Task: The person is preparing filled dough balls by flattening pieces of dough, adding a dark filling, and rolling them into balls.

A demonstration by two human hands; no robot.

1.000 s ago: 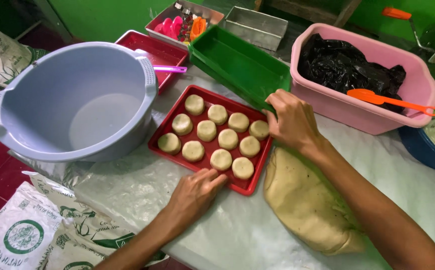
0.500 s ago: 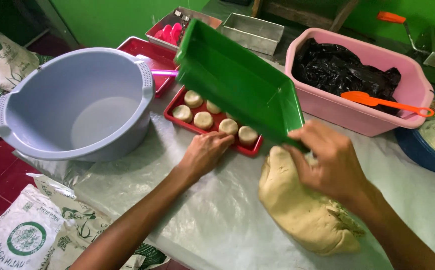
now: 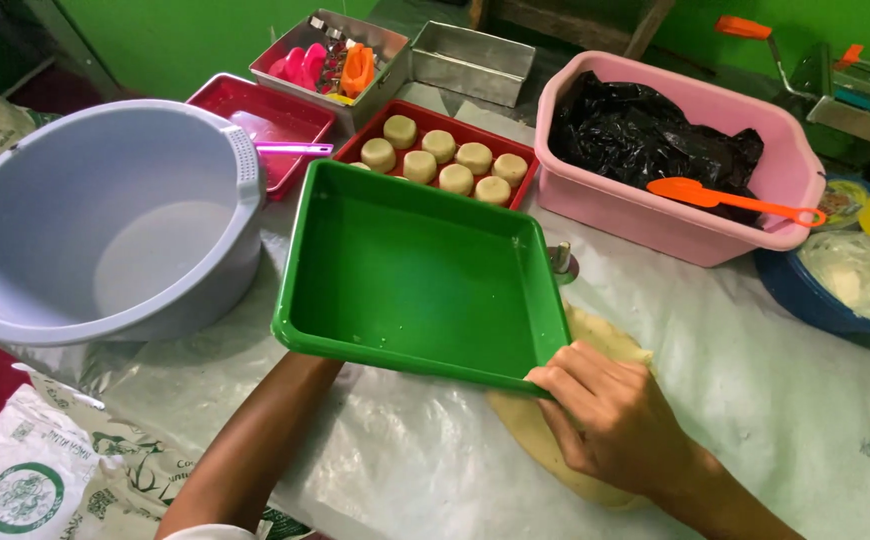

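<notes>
The green tray (image 3: pixel 420 275) occupies the centre of the frame, empty, held just above the plastic-covered worktop (image 3: pixel 755 400). The right hand (image 3: pixel 615 415) is at the tray's lower right corner; its grip is pressed onto the rim, fingers pinching the edge. The left forearm runs up from the lower left of the frame and passes beneath the tray; the left hand is hidden by the tray, so the state of its grip cannot be told, though it probably supports the underside.

A flattened sheet of pale dough (image 3: pixel 535 440) lies on the worktop below the right hand, partly covered by the tray's corner. Directly behind the green tray, in the upper centre, sits a red tray (image 3: pixel 525 190) carrying round dough pieces (image 3: pixel 440 160) in rows. A large grey basin (image 3: pixel 105 220), empty, stands at the left, just beside the green tray. A pink tub (image 3: pixel 675 225) at the upper right holds black plastic (image 3: pixel 655 140), with an orange spatula (image 3: pixel 725 198) resting across it.
</notes>
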